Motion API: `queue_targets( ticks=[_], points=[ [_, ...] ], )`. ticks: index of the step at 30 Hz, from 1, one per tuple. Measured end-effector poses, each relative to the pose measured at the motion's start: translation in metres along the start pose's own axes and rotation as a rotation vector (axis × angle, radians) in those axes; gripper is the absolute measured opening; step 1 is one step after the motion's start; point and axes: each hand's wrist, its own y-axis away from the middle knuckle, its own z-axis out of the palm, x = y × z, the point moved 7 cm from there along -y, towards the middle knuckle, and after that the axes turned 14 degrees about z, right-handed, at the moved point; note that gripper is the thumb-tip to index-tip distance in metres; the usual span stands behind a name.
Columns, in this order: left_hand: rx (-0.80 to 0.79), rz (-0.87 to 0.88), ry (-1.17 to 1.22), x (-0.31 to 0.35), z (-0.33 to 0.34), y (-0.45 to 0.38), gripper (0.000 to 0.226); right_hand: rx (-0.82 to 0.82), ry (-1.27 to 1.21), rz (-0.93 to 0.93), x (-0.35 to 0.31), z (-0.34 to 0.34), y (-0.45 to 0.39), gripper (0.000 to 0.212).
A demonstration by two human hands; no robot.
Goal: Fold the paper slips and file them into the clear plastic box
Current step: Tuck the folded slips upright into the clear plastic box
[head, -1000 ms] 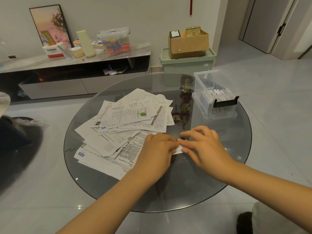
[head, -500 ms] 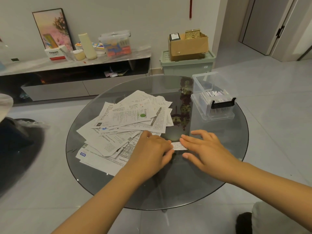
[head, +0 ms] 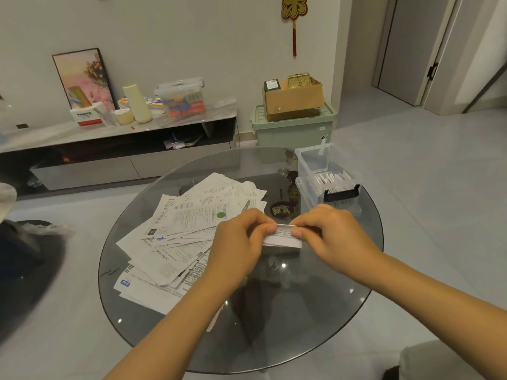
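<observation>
A small folded paper slip (head: 282,238) is lifted above the round glass table (head: 315,311). My left hand (head: 238,242) pinches its left end and my right hand (head: 332,237) pinches its right end. A loose pile of printed paper slips (head: 186,237) lies spread over the table's left half. The clear plastic box (head: 310,165) stands open at the table's far right edge, with a row of folded slips (head: 329,179) upright inside and a black clip at its near end.
Beyond the table stand a low TV cabinet (head: 118,149) with boxes and a picture, and a green storage bin (head: 293,130) carrying a cardboard box. A dark seat (head: 24,264) sits at the left. Grey tiled floor surrounds the table.
Both hands were pressing the slip flat on the glass; now they have lifted it off the table and pinch it by its ends. The camera has tilted up slightly.
</observation>
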Motion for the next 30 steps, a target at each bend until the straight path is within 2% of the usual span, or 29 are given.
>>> queue_targets(
  ticks=[4,8,12,15,17,20,23,30],
  points=[
    [-0.042,0.032,0.012,0.005,0.005,-0.024,0.025,-0.025,0.004,0.052,0.007,-0.014,-0.013,0.018],
    [-0.065,0.077,0.058,0.011,0.014,-0.049,0.021,-0.007,0.016,0.072,0.014,-0.031,-0.022,0.017],
    [-0.041,0.128,0.119,0.019,0.028,-0.075,0.010,0.111,-0.029,0.148,0.028,-0.056,-0.034,0.014],
    [-0.050,0.110,0.161,0.017,0.045,-0.094,0.023,0.285,-0.080,0.259,0.049,-0.074,-0.043,0.013],
    [-0.122,0.128,0.112,0.014,0.058,-0.107,0.026,0.384,-0.072,0.326,0.066,-0.084,-0.049,0.014],
    [-0.283,0.266,-0.101,0.015,0.078,-0.120,0.027,0.469,-0.003,0.387,0.085,-0.093,-0.059,0.015],
    [-0.434,0.404,-0.223,0.023,0.095,-0.129,0.039,0.516,0.017,0.415,0.093,-0.097,-0.065,0.016],
    [-0.694,0.600,-0.272,0.029,0.136,-0.141,0.055,0.495,-0.021,0.446,0.101,-0.089,-0.074,0.023]
  ],
)
